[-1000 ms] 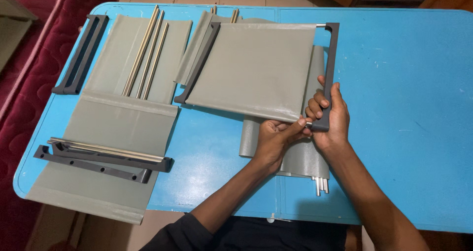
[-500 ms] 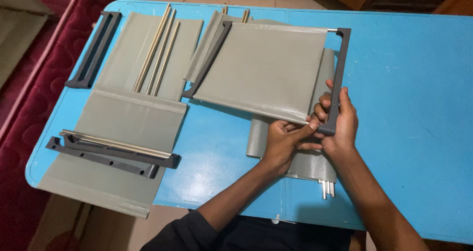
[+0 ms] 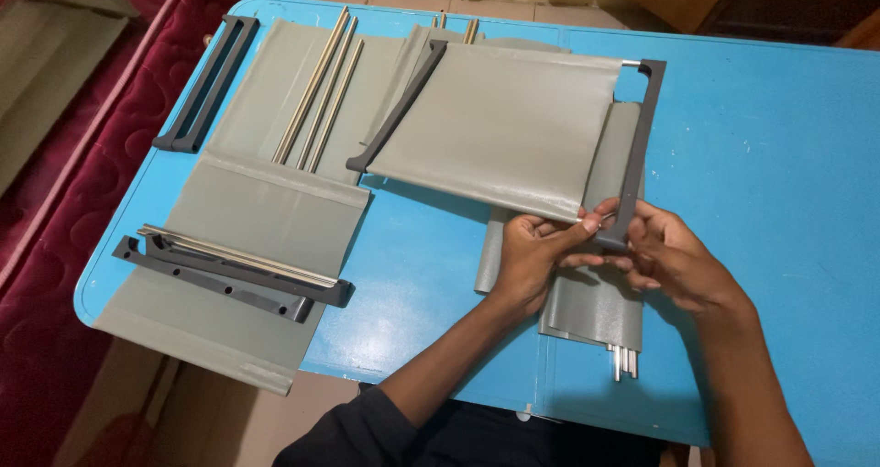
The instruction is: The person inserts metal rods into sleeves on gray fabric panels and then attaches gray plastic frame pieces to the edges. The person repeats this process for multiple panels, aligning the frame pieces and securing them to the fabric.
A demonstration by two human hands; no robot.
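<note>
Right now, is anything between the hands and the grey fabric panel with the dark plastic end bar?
Nothing visible is. The left hand pinches the near corner of the grey fabric panel, and the right hand touches the lower end of its dark plastic end bar. Spare folded panels lie underneath, on the blue table.

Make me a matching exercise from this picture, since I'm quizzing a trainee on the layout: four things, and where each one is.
Things:
1. grey fabric panel
2. loose metal rods
3. pair of dark plastic bars
4. blue table

Places or states:
A. lying on fabric at the near left
B. under everything
C. held at its near right corner by the left hand and right hand
D. side by side on fabric at the far left

Pairs: 1-C, 2-D, 3-A, 4-B
</note>
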